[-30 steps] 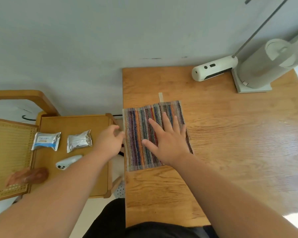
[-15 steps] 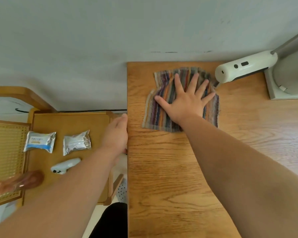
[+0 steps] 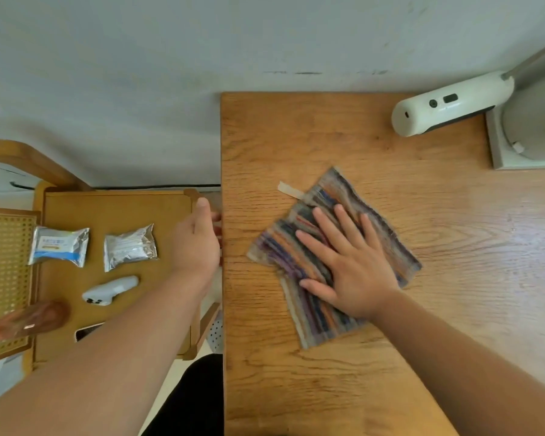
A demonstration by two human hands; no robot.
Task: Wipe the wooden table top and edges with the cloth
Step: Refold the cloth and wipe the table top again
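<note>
The right hand (image 3: 354,269) lies flat with fingers spread, pressing the striped cloth (image 3: 331,256) onto the wooden table (image 3: 296,388), gripping nothing, only bearing down; the cloth sits left of the table's middle, well short of the white lamp (image 3: 450,103) at the far edge; the left hand (image 3: 197,239) braces the table's left edge, fingers curled over it. The top is mid-wipe; the next pass probably needs steady pressure toward the unwiped right side, then the edges.
</note>
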